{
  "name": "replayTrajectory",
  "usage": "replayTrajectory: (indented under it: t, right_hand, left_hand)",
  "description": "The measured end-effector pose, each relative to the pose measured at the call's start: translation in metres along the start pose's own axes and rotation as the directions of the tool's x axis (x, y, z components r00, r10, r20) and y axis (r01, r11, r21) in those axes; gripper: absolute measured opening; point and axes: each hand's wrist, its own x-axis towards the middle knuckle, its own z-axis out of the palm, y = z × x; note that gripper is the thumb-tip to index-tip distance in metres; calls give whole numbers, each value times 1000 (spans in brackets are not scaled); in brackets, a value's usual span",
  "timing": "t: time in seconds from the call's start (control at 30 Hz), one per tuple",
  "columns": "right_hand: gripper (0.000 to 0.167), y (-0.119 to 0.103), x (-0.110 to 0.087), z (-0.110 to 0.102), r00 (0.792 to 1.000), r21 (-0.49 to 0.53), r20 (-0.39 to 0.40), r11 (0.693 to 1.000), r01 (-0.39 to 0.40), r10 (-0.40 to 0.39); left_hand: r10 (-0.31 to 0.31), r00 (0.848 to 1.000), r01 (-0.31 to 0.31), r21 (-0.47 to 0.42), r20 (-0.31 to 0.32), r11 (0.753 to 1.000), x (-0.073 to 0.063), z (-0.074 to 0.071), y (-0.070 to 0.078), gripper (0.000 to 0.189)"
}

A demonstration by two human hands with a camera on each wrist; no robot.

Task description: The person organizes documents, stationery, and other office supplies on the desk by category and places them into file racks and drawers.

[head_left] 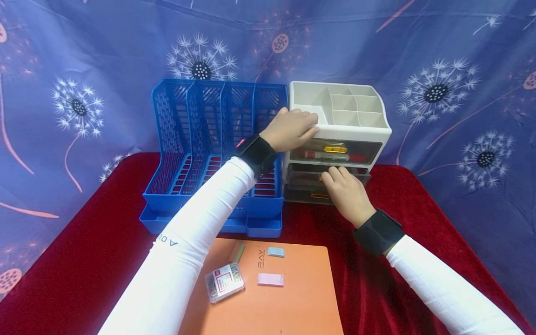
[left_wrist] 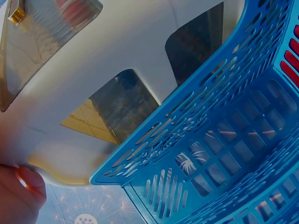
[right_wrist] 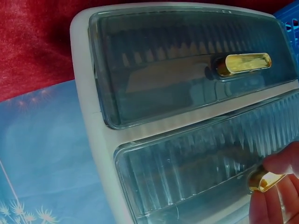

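A white desktop drawer organizer (head_left: 356,133) with smoky clear drawers stands at the back. My left hand (head_left: 291,129) grips its upper left front edge, fingers over the rim; part of that hand (left_wrist: 21,193) shows at the edge in the left wrist view. With the thumb and fingers of my right hand (head_left: 346,193) I pinch the gold handle (right_wrist: 265,181) of the middle drawer (head_left: 302,178). That drawer juts out slightly at its right end in the head view. In the top drawer lies a red and white marker (head_left: 324,156).
A blue mesh file rack (head_left: 213,202) stands directly left of the organizer. In front, an orange mat (head_left: 301,298) carries a clear box of small items (head_left: 224,282), a pink block (head_left: 270,279), a light-blue block (head_left: 276,251) and a greenish strip (head_left: 237,252). Red cloth (head_left: 75,260) covers the table.
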Motion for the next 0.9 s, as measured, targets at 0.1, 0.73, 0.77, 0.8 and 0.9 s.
replayTrajectory:
  t: [0.1,0.73,0.77,0.8,0.9]
  right_hand:
    - [19,-2,-1,-2,1000,2,-3,1000,2,-2]
    - [26,-15,-9,-13,1000,3,10,1000,0,0]
    - [26,-15,-9,-14,1000,4,7,1000,-1,1]
    - [26,-16,-9,-14,1000,4,4,1000,0,0]
    - [23,-18,-10,-15,1000,-3,-6,1000,10,-10]
  left_hand:
    - [-5,1000,5,4,-5,1000,0,0,-1,29]
    - [-14,1000,14,13,-4,1000,-2,0,2,30]
    - [-13,1000,13,13,-5,1000,-2,0,2,30]
    - [-13,1000,13,14,-7,1000,-2,0,2,30]
    - [-10,1000,10,17,-13,1000,-2,1,1,30]
